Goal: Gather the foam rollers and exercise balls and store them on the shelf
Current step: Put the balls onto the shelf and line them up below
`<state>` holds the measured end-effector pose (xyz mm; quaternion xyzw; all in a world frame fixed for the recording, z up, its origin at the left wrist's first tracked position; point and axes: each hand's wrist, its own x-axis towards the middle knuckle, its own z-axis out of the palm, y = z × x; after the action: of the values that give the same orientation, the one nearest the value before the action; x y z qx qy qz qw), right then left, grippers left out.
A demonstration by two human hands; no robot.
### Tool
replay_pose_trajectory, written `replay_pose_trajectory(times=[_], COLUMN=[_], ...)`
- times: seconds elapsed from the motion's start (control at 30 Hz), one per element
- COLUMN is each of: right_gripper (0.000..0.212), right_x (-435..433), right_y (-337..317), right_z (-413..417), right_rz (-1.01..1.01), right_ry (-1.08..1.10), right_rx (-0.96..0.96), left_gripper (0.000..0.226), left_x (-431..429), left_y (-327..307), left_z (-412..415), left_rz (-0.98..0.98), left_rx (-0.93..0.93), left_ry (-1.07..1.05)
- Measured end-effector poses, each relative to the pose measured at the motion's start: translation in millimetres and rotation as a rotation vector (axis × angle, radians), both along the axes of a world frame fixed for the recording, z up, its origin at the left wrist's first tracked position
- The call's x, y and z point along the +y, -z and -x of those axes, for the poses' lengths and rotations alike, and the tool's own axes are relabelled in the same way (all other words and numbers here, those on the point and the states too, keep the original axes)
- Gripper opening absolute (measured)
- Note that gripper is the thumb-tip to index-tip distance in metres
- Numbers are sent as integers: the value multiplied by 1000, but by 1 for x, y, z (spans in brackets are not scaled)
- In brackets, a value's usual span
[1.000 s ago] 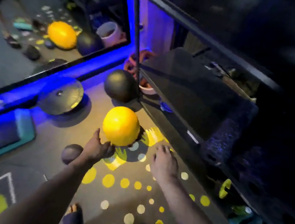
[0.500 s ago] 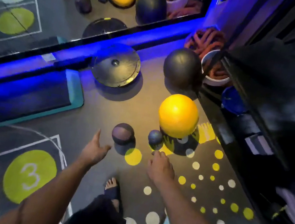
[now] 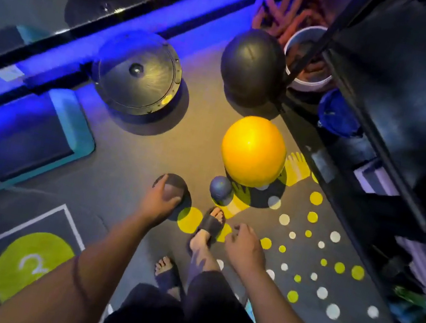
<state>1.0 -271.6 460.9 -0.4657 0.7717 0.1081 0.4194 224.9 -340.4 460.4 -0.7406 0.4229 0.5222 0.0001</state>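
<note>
Large yellow ball [image 3: 253, 151] on floor, near shelf [image 3: 391, 79]. Larger black ball [image 3: 251, 65] beyond it, by shelf corner. Small blue-grey ball [image 3: 220, 189] just beside yellow ball. Small dark ball [image 3: 173, 185] further left, gripped from above by left hand [image 3: 159, 203].

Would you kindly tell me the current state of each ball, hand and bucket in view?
small dark ball: gripped from above by left hand
right hand: loosely curled, empty
yellow ball: on floor, untouched
small blue-grey ball: on floor beside yellow ball
large black ball: on floor by shelf
white bucket: upright, holding ropes
</note>
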Motion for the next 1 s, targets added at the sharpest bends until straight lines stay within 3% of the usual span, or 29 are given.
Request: replay_pose_trajectory(times=[0.2,0.27,0.47,0.63,0.7,0.8,0.83,0.87,0.93,1.0], right_gripper=[49,43,33,57,76,98,101,106,103,77], right_x=[-82,-100,-124,-119,-107,-74,-68,-70,-83,-106], right_y=[109,164,347,520,582,661,664,643,591,501], right_z=[-28,-45,-100,-147,-165,-176,-175,-175,-172,-166], right_rz=[-168,-199,-263,-232,-227,-226,-193,-179,-164,-92], right_ry=[-10,74,393,787,923,1197,1245,1298,1389,1391], right_rx=[-87,-110,-186,-268,-423,-677,-688,-658,-550,-481], left_gripper=[87,89,104,117,118,101,111,118,99,89], left_x=[-48,-63,-80,-85,-99,-86,-82,-78,-88,-103], left_y=[88,140,421,628,598,593,591,583,546,488], left_z=[-31,-45,-117,-169,-147,-130,-127,-126,-112,-90], left_rz=[-149,-200,-306,-369,-422,-405,-375,-353,-343,-373], left_rx=[-32,-56,-220,-336,-313,-269,-298,-309,-222,-71], left_ry=[-91,-120,-168,-183,-103,-235,-220,-160,-220,-231])
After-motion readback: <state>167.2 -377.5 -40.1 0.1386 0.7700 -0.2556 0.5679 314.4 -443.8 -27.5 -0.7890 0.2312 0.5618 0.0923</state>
